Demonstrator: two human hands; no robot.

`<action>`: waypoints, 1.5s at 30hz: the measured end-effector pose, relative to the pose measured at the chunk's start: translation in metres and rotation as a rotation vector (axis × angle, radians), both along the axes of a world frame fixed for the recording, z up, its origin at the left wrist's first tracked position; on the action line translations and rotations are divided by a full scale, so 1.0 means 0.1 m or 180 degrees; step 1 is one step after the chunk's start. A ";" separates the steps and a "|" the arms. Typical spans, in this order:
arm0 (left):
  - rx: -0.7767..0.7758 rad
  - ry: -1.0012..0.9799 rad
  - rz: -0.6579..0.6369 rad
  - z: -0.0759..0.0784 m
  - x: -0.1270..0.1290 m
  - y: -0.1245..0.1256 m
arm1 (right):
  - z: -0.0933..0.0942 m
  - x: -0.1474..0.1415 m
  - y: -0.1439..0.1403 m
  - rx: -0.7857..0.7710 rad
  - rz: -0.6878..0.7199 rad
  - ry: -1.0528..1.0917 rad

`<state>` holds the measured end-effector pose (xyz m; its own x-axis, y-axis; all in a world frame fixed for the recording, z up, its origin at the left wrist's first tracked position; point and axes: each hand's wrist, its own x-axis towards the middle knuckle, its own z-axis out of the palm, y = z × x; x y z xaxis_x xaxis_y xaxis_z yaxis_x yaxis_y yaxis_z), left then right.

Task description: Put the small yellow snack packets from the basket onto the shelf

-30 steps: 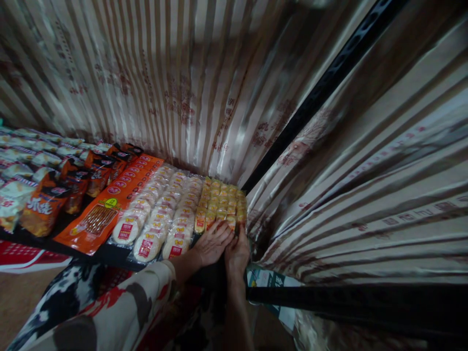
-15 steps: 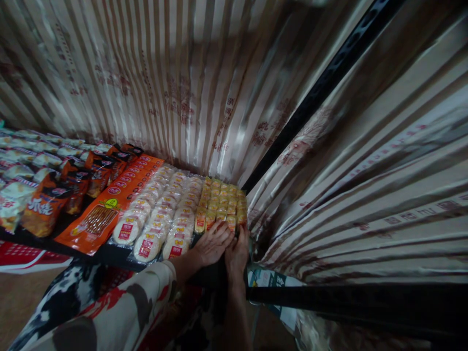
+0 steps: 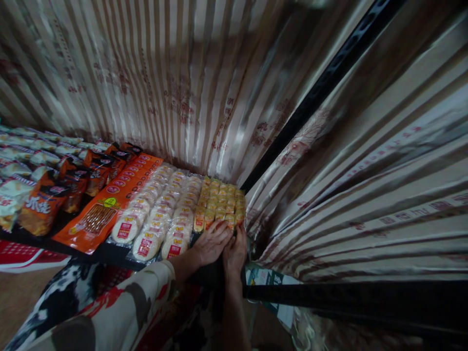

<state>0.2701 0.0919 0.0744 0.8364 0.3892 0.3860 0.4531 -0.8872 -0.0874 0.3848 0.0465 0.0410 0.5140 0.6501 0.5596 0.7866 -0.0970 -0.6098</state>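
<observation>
Small yellow snack packets (image 3: 219, 201) stand in tight rows at the right end of the black shelf (image 3: 126, 259). My left hand (image 3: 212, 243) reaches over the front edge, its fingers bent together against a front packet. Beside it, almost touching, my right hand (image 3: 235, 251) has thumb and fingers closed at the front packet in the right corner. The hands partly hide the packets they hold. Left of them lie rows of round white rice crackers (image 3: 148, 243) in clear wrappers with red labels.
An orange snack bag (image 3: 102, 212) lies flat left of the crackers, then orange-and-black bags (image 3: 43, 207) and white bags (image 3: 14, 195). Striped curtain (image 3: 175, 87) hangs behind. A black post (image 3: 288, 131) and a black bar (image 3: 329, 300) border the right. A red basket (image 3: 25, 256) sits below left.
The view has shifted very slightly, so everything appears a little farther left. Both hands stay at the front yellow packets with hardly any finger movement.
</observation>
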 end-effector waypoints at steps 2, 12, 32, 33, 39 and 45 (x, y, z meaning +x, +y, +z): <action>-0.0006 -0.0005 -0.0046 0.02 -0.01 -0.01 | -0.01 0.01 -0.01 0.0049 -0.0003 -0.0031; 0.0200 0.0059 -0.0011 0.02 0.04 -0.06 | 0.00 -0.01 -0.04 0.0150 -0.0141 0.0057; -0.0530 0.0002 -0.0097 -0.04 -0.22 -0.73 | 0.22 -0.51 -0.82 -0.0165 -0.0231 0.0169; -0.0586 -0.0001 -0.0114 -0.06 -0.29 -0.78 | 0.23 -0.58 -0.87 -0.0222 -0.0193 0.0210; -0.0749 -0.0581 -0.0040 -0.25 -0.74 -1.08 | 0.23 -1.01 -1.14 -0.0204 0.0047 0.0155; -0.1028 -0.0513 -0.0164 -0.24 -1.26 -1.24 | 0.11 -1.42 -1.31 -0.0066 0.0572 -0.0161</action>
<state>0.1439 -0.0321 0.0502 0.7965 0.4714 0.3786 0.3922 -0.8794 0.2699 0.2428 -0.0841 0.0516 0.3602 0.7406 0.5672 0.8220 0.0356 -0.5684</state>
